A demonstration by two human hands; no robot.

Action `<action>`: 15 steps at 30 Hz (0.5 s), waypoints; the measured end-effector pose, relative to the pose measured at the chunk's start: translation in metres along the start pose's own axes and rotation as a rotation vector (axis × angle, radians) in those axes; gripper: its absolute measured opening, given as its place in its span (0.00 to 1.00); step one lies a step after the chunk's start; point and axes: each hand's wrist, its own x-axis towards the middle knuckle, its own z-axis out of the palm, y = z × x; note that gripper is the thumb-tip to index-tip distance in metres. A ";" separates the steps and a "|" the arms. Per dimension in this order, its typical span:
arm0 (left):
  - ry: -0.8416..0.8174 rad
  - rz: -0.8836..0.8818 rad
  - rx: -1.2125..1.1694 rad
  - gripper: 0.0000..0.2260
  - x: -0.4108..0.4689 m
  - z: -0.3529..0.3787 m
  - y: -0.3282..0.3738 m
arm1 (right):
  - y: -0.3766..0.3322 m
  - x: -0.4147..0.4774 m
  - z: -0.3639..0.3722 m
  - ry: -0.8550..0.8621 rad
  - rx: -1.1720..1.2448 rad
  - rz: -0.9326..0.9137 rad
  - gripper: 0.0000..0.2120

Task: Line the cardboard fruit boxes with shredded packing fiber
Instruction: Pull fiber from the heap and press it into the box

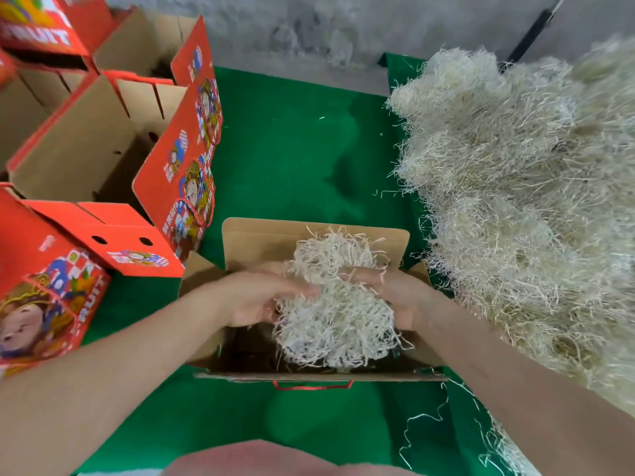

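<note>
Pale, tangled fiber wad [335,304] held by both hands over open box [309,231].

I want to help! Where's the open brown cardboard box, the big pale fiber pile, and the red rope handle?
Open brown cardboard box [268,235]: head view, far flap.
Big pale fiber pile [515,173]: head view, heap's middle.
Red rope handle [312,387]: head view, cord's middle.

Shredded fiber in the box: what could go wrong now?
1. The clump sits bunched toward the right of the open box, gripped by the left hand and the right hand. The dark left part of the bottom might stay bare unless the clump gets spread.
2. Its strands stick out loosely, so some could spill onto the green mat, where loose strands lie.
</note>
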 end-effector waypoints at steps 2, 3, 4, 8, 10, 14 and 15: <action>0.105 0.017 0.176 0.26 0.009 0.003 -0.002 | 0.003 0.004 -0.007 -0.065 0.029 0.014 0.24; 0.158 0.034 0.248 0.24 0.012 -0.003 -0.003 | 0.005 0.005 -0.014 -0.107 0.034 0.013 0.30; 0.197 0.038 0.317 0.22 0.012 -0.010 -0.004 | 0.007 0.005 -0.021 -0.125 0.002 0.006 0.36; 0.229 -0.052 0.788 0.29 0.001 -0.035 -0.009 | 0.013 0.009 -0.033 0.096 -0.438 0.014 0.38; 0.211 -0.103 1.055 0.33 -0.003 -0.037 -0.009 | 0.011 0.012 -0.028 0.127 -0.823 -0.013 0.30; 0.022 -0.201 1.229 0.24 0.012 -0.030 -0.006 | 0.002 0.032 -0.008 0.024 -1.322 -0.020 0.09; -0.026 -0.206 1.303 0.19 0.020 -0.027 -0.006 | 0.001 0.041 0.000 -0.015 -1.404 0.021 0.08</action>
